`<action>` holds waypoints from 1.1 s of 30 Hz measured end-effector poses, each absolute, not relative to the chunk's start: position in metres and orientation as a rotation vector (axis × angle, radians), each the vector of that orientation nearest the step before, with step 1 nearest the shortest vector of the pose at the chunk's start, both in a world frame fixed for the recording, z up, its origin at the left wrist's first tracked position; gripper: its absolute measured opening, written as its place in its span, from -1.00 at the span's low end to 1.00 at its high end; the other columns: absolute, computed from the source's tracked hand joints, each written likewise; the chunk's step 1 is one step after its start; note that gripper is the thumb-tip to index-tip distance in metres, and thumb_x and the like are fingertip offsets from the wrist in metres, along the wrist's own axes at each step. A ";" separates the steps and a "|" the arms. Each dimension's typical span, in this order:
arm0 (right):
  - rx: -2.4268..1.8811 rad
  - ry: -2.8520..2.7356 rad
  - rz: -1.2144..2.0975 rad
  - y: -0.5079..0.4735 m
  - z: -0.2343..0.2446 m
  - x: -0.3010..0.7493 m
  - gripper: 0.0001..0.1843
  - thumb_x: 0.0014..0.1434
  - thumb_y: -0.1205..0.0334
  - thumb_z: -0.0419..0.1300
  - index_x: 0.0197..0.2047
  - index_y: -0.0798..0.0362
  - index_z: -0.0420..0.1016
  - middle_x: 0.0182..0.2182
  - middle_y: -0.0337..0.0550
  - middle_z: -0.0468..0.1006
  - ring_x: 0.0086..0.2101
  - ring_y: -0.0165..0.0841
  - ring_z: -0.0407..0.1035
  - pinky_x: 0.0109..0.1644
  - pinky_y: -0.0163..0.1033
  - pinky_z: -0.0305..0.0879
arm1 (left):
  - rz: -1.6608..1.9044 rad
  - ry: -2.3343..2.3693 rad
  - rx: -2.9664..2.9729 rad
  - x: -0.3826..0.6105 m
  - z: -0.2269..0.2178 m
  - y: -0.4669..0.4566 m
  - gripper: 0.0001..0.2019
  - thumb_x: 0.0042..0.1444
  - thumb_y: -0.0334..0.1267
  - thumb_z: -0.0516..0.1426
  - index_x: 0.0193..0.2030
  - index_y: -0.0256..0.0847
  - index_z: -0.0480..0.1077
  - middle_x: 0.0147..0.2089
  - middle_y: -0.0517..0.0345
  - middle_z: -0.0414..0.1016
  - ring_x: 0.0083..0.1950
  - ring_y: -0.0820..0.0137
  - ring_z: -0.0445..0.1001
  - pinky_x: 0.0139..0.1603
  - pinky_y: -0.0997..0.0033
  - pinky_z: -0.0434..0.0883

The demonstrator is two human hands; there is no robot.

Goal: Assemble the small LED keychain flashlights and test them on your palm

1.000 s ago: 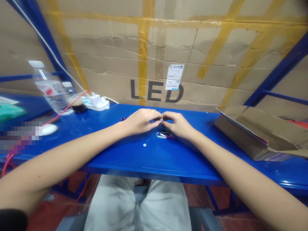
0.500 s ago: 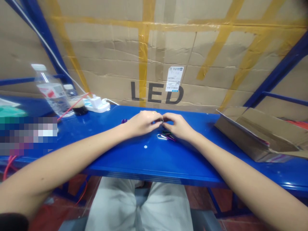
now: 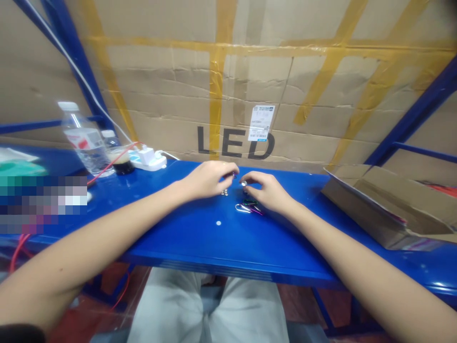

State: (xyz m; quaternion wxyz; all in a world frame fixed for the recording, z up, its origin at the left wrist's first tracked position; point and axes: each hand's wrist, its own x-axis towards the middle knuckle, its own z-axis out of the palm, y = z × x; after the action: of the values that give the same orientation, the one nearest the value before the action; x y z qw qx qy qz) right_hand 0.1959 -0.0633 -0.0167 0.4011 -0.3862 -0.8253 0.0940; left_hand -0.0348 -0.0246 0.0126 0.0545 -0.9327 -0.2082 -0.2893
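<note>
Beneath a taped cardboard wall [image 3: 171,119] marked LED, on the blue bench [image 3: 200,243], the left hand [image 3: 209,181] curls, its grip unclear. The right hand [image 3: 267,191] has its fingers pinching a small silver piece [image 3: 243,183] just above the coloured paper clips [image 3: 247,207].

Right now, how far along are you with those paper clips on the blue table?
Done: nothing clearly finished; a small silvery bit lies by the left hand. In hand: the right hand pinches a silvery piece; the left's grip is too small to read. Left: loose coloured clips on the table.
</note>
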 end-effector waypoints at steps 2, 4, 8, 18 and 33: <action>-1.004 -2.081 0.225 -0.063 -0.016 0.196 -0.83 0.12 0.39 0.17 -0.24 0.06 0.57 -0.22 -0.10 0.66 -0.17 -0.22 0.52 -0.01 -0.12 0.39 | -0.707 -0.730 -2.870 -0.048 0.020 -0.014 -0.74 0.24 -0.40 0.04 -0.05 -0.23 0.52 -0.11 0.02 0.62 -0.11 0.32 0.56 -0.05 0.32 0.42; -1.027 -2.080 0.238 -0.063 -0.016 0.196 -0.83 0.14 0.39 0.18 -0.23 0.05 0.57 -0.22 -0.11 0.66 -0.17 -0.23 0.53 -0.01 -0.11 0.39 | -0.482 -0.821 -2.892 -0.061 0.022 -0.003 -0.73 0.22 -0.36 0.05 -0.06 -0.23 0.55 -0.07 -0.01 0.61 -0.05 0.26 0.54 0.00 0.27 0.41; -1.049 -2.091 0.274 -0.063 -0.017 0.196 -0.80 0.14 0.41 0.18 -0.19 0.04 0.58 -0.17 -0.12 0.67 -0.12 -0.22 0.54 0.02 -0.10 0.39 | -0.219 -0.872 -2.947 -0.070 0.007 0.014 -0.72 0.21 -0.32 0.07 -0.05 -0.19 0.57 -0.03 -0.03 0.61 -0.05 0.25 0.52 0.01 0.29 0.38; -1.024 -2.129 0.234 -0.062 -0.019 0.196 -0.78 0.14 0.42 0.18 -0.17 0.04 0.58 -0.15 -0.10 0.67 -0.11 -0.22 0.54 0.02 -0.12 0.39 | -0.177 -0.971 -2.997 -0.062 -0.003 0.024 -0.75 0.13 -0.47 0.04 -0.23 -0.26 0.55 -0.20 -0.03 0.59 -0.22 0.33 0.48 -0.16 0.37 0.33; -1.059 -2.132 0.240 -0.064 -0.017 0.196 -0.79 0.13 0.41 0.18 -0.20 0.03 0.58 -0.18 -0.12 0.67 -0.14 -0.21 0.54 0.01 -0.10 0.40 | -0.308 -0.790 -3.004 -0.065 -0.002 0.019 -0.77 0.11 -0.41 0.14 -0.15 -0.18 0.58 -0.17 0.01 0.59 -0.15 0.30 0.49 -0.14 0.36 0.36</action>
State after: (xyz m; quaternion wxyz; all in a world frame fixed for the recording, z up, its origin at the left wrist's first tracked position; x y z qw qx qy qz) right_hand 0.1963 -0.0638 -0.0167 0.3658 -0.4119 -0.8293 0.0935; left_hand -0.0647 0.0187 -0.0022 0.0100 -0.9624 -0.2531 -0.0985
